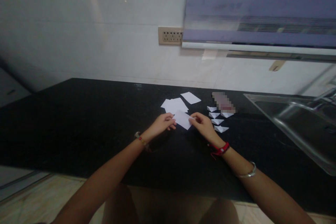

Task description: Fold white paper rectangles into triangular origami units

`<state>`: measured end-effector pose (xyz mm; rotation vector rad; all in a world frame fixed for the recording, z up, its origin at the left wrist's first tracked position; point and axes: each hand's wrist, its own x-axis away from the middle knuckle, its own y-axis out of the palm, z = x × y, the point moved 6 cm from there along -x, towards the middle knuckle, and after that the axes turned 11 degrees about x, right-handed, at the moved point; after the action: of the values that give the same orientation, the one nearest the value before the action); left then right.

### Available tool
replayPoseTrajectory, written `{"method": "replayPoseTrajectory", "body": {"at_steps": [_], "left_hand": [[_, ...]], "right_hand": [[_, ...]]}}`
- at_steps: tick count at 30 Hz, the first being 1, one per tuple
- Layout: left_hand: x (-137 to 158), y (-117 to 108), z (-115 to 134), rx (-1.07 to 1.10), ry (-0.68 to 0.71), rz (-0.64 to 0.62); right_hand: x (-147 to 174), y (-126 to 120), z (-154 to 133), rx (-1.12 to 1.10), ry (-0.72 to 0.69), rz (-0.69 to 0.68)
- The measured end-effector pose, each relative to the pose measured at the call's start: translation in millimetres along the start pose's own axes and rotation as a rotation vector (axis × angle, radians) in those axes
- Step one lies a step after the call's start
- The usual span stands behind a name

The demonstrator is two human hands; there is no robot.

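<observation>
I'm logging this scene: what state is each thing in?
White square paper: flat, held
Left hand: pinching its left side
Right hand: pinching its right side
White paper sheets: flat, overlapping
Separate white paper sheet: flat
Small white triangular papers: folded
Purple striped blind: lowered
Pixelated rectangle: unclear
Silver metal faucet: unclear

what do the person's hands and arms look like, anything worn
The left grip and right grip are ungloved, the forearms sleeveless. On the left is a multicoloured, beaded-looking bracelet; on the right, a red corded bracelet, then a silvery bangle further up.
</observation>
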<state>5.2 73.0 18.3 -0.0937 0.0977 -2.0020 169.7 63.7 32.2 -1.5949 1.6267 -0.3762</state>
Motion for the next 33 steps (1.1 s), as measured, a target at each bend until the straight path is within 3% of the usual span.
{"method": "replayPoseTrajectory", "body": {"at_steps": [5, 8, 12, 15, 23, 28, 33], "left_hand": [[2, -11, 10, -0.13, 0.106, 0.077], [5, -7, 14, -0.136, 0.14, 0.05], [8, 4, 15, -0.09, 0.132, -0.029], [6, 4, 12, -0.029, 0.139, -0.016], [2, 6, -3, 0.152, 0.002, -0.111], [3, 2, 0, 0.236, -0.02, -0.034], [7, 3, -1, 0.369, -0.087, -0.047]], "right_hand": [[4, 11, -10, 0.128, -0.131, -0.157], [6, 11, -17, 0.19, -0.196, -0.151], [6, 9, -16, 0.142, -0.168, -0.129], [5, 13, -9, -0.026, -0.1, -0.168], [4, 19, -6, -0.419, -0.004, -0.227], [6, 20, -10, -0.342, -0.05, -0.285], [9, 16, -17, -0.287, -0.118, -0.26]]}}
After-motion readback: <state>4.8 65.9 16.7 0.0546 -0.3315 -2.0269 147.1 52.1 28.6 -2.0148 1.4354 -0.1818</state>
